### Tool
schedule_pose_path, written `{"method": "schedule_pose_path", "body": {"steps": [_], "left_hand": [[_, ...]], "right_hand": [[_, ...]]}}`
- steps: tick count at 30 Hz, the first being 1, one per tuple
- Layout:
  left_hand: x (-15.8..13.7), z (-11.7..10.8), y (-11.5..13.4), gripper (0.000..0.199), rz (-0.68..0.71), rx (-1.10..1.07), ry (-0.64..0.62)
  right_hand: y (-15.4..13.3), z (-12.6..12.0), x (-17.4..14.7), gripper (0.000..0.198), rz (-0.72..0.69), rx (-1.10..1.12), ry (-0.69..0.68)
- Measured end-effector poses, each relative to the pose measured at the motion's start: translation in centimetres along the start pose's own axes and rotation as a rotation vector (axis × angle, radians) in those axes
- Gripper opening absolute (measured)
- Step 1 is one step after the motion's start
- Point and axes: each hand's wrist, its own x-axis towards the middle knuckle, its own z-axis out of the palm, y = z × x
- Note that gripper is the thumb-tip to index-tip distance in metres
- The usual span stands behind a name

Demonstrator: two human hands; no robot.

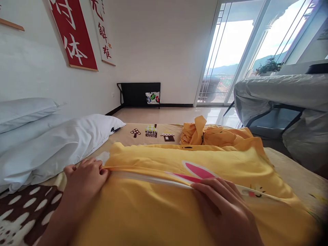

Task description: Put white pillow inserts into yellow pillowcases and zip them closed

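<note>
A yellow pillowcase (143, 212) with pink-eared rabbit prints lies across the bed in front of me. A pale zipper strip (153, 178) runs along its opening, under a folded edge. At the left end of that opening, my left hand (87, 176) is closed on the cloth, fingers curled and thumb against the edge. My right hand (225, 201) rests further right along the strip, its fingers together and pressed on the pillowcase edge; the thumb is mostly hidden. Whether a zipper pull is between its fingers cannot be made out.
White pillows (84, 136) lie on the left. Bunched orange-yellow cloth (220, 135) sits at the bed's far side. The bed cover (123, 135) is beige with brown prints. Beyond are a black folded frame (138, 94), a plastic-covered table (279, 92) and a glass sliding door (230, 51).
</note>
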Motion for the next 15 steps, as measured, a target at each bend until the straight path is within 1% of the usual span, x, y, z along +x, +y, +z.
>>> {"method": "schedule_pose_path", "body": {"steps": [3, 5, 7, 12, 15], "left_hand": [[0.4, 0.4, 0.0, 0.021, 0.077, -0.098, -0.088], [0.6, 0.7, -0.3, 0.024, 0.093, -0.15, -0.152], [0.8, 1.0, -0.8, 0.027, 0.111, -0.161, -0.191], [1.5, 2.0, -1.8, 0.022, 0.246, -0.19, -0.305], [1.9, 2.5, -2.0, 0.02, 0.252, -0.212, -0.36]], "right_hand": [[0.3, -0.1, -0.3, 0.01, 0.022, -0.014, -0.01], [0.5, -0.1, -0.5, 0.01, 0.035, -0.015, -0.021], [0.6, 0.0, -0.7, 0.011, 0.041, -0.013, -0.024], [0.6, 0.4, -0.7, 0.011, 0.019, -0.017, -0.02], [0.5, 0.4, -0.5, 0.012, 0.002, 0.002, -0.032]]}}
